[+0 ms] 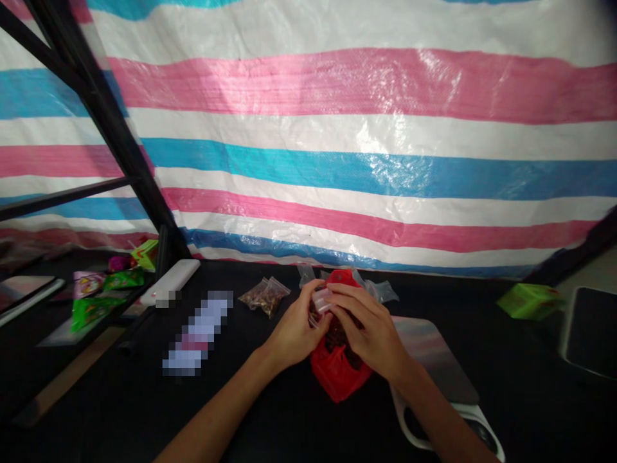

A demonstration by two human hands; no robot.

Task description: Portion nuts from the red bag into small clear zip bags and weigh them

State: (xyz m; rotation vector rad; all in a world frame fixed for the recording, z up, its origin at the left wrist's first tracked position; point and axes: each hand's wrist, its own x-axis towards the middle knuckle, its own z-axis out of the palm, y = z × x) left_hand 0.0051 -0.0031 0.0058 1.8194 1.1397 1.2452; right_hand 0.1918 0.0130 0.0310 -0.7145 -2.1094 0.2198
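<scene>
My left hand (294, 331) and my right hand (364, 323) meet above an open red plastic bag (337, 376) and pinch a small clear zip bag (321, 300) between their fingers. Dark brown pieces (337, 335) fill the red bag, and some show under my palms. Behind my hands lie loose clear plastic bags (380, 291). Left of my left hand rest a couple of small zip bags of brown dried pieces (264, 297). Under my right forearm sits a white kitchen scale with a steel plate (434, 357).
A pink, blue and white striped tarp (357, 148) hangs behind the black table (96, 411). A black metal frame (106, 135) rises at left. Green and pink packets (91, 308), a white block (173, 280) and a pixelated item (197, 331) lie left; a green box (529, 301) sits right.
</scene>
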